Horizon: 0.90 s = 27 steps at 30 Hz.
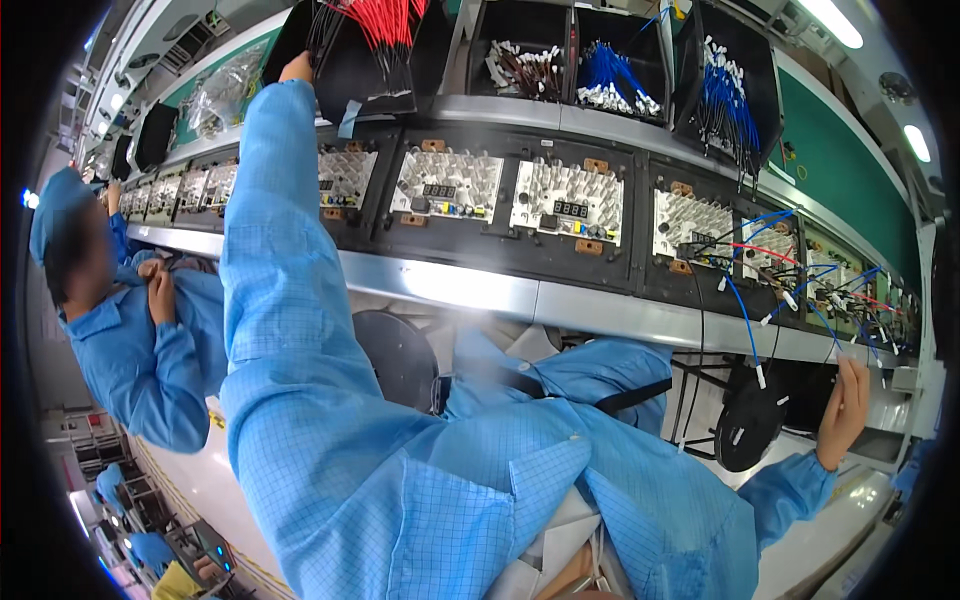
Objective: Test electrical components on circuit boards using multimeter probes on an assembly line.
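My left arm stretches far forward, and my left hand (297, 68) is at the edge of a black bin (345, 85) at the back. Its fingers are hidden beside the black wires (322, 30); whether they grip any is unclear. Bundled red wires (385, 22) fan out in the same bin. On the far right, my right hand (846, 405) is raised by the line's front edge with its fingers stretched out. Its fingertips are close to the end of a blue wire (826, 326); contact cannot be made out. Blue, red and black wires hang from the circuit boards there.
White circuit boards (447, 184) with small displays sit in black trays (508, 228) along the line. Other bins hold brown wires (525, 72) and blue wires (615, 75). A co-worker (150, 340) is at left. A black round stool (750, 425) stands below the right end.
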### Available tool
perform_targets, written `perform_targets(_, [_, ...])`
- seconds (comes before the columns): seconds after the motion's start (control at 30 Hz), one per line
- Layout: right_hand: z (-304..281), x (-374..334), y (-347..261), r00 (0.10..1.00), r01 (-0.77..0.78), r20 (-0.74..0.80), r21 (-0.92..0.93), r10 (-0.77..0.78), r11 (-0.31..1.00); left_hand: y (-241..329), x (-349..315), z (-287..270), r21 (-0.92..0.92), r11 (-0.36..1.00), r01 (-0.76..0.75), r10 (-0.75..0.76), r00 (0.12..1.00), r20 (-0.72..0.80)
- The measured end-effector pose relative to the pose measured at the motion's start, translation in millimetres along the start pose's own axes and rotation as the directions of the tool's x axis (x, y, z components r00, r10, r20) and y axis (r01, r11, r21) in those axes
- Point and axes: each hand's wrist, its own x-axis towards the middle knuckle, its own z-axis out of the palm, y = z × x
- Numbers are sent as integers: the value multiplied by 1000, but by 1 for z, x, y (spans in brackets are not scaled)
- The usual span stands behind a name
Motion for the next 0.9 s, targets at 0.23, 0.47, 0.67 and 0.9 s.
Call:
perform_targets(0.23, [-16, -9, -3, 994, -113, 1, -35, 113, 993, -32, 37, 71, -123, 981, 152, -153, 988, 8])
perform_targets(0.47, [-9, 7, -10, 997, -66, 37, -52, 68, 996, -1, -11, 13, -299, 950, 89, -85, 996, 28])
perform_targets(0.67, [-8, 12, -15, 997, -72, 40, -1, 72, 997, 7, -34, -22, -277, 949, 149, -190, 973, -130])
perform_targets(0.9, [-6, 21, -14, 999, 1, 39, 2, -1, 1000, -25, -30, -86, -369, 928, 51, -104, 986, -127])
